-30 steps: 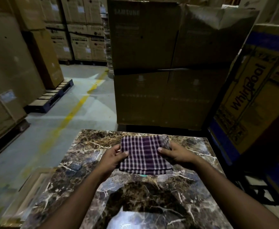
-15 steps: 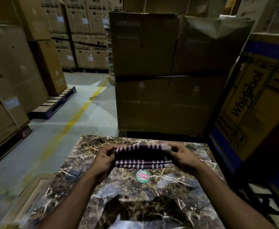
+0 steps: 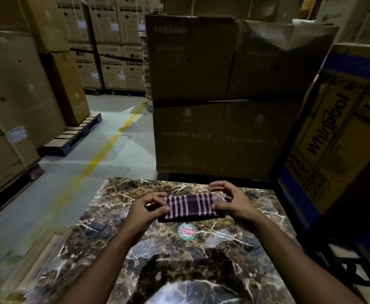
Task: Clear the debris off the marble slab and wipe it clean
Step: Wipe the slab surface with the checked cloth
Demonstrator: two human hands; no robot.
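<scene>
A: What changed on the slab?

B: The checked cloth (image 3: 190, 205) was a wide square a second ago. Now it's folded into a narrow band. Left hand (image 3: 143, 210) pinches its left end and right hand (image 3: 234, 204) pinches its right end, so both are grasping the cloth, thumbs on top. It sits between the two grips, low over the marble slab (image 3: 234, 260); I can't tell if the near edge touches.

A: And that round thing?

B: That's a red-and-green sticker (image 3: 186, 231), just nearer than the cloth. The unfolded cloth covered it before; folding exposed it.

A: Any debris left?

B: I see no loose bits, though the near edge is blurred. My read is they're making a wiping pad and wiping comes next.

A: Beyond the grips?

B: The slab's far edge, then stacked Samsung cartons (image 3: 212, 95), with a Whirlpool carton (image 3: 333, 139) to the right.
</scene>
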